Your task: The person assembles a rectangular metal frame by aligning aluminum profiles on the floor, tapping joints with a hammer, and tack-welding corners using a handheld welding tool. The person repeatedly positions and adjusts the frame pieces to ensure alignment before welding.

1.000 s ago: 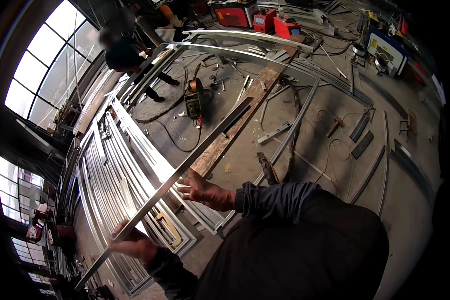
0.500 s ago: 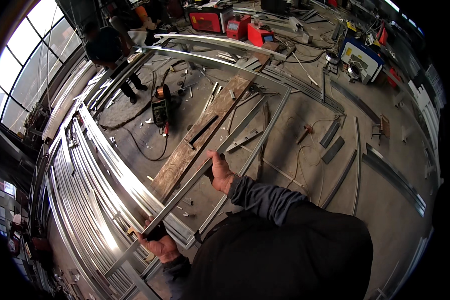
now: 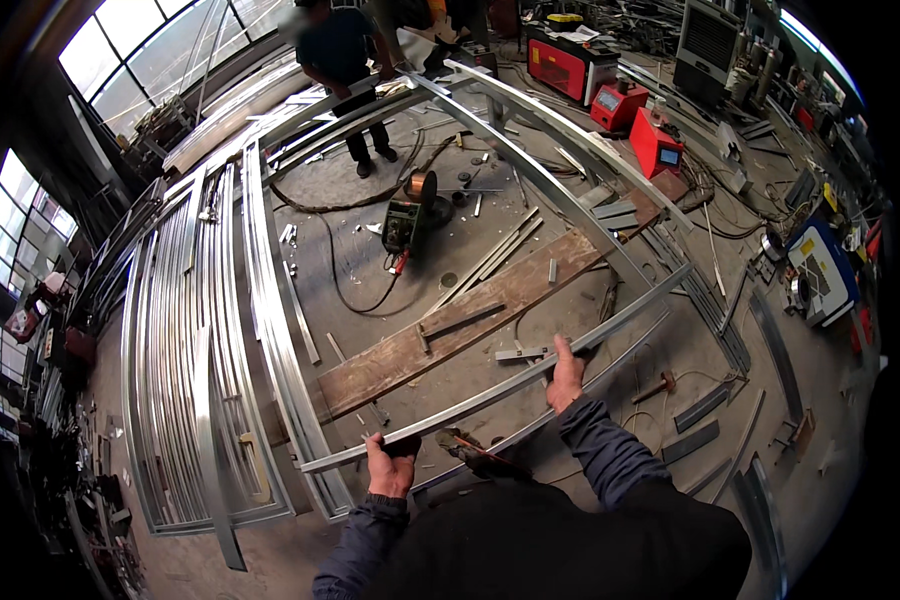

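Note:
A long, straight galvanized metal tube (image 3: 475, 398) runs slantwise in front of me, its near end low at the left and its far end up at the right. My left hand (image 3: 390, 470) is closed around it near the left end, thumb on top. Further along, my right hand (image 3: 566, 376) grips the same tube with the thumb up. The tube's left end lies over the metal rails of a frame (image 3: 282, 375); whether it touches them I cannot tell. Beneath the tube, a brown wooden plank (image 3: 355, 388) stretches across the floor. A hammer (image 3: 654, 388) lies right of my right hand.
A panel of close-set metal bars (image 3: 175, 370) is at the left. A wire feeder with a copper spool (image 3: 405, 225) stands on the floor amid cables. Red machines (image 3: 655, 140) are at the back right. A person (image 3: 335, 50) stands by the far frame. Metal offcuts (image 3: 695, 440) lie at the right.
My view has swung left. The tube has turned to a flatter slant across my front, still in both hands. My right hand now sits further right, and my hands are wider apart.

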`<state>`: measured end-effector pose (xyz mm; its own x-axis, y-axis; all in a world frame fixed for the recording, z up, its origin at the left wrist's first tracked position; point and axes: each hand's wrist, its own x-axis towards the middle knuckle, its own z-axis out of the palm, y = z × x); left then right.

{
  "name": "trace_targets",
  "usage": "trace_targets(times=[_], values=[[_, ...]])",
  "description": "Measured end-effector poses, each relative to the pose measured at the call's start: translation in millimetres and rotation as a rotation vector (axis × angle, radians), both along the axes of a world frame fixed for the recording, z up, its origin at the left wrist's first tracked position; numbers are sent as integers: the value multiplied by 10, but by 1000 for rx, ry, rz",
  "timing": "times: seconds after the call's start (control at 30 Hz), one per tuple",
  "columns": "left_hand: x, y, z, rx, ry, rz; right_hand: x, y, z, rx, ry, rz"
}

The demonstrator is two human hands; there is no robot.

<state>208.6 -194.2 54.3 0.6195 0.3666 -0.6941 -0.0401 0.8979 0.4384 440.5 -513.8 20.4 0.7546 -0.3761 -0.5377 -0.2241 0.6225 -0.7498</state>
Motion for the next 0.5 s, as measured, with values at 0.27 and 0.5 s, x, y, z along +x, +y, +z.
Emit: trace_targets(times=[0.27,0.5], values=[[214,-98,148,10,365,-477,307,-3,-422,-172,205,-31],[468,-116,411,1729,165,-894,359,-122,-203,-202,273,-4]])
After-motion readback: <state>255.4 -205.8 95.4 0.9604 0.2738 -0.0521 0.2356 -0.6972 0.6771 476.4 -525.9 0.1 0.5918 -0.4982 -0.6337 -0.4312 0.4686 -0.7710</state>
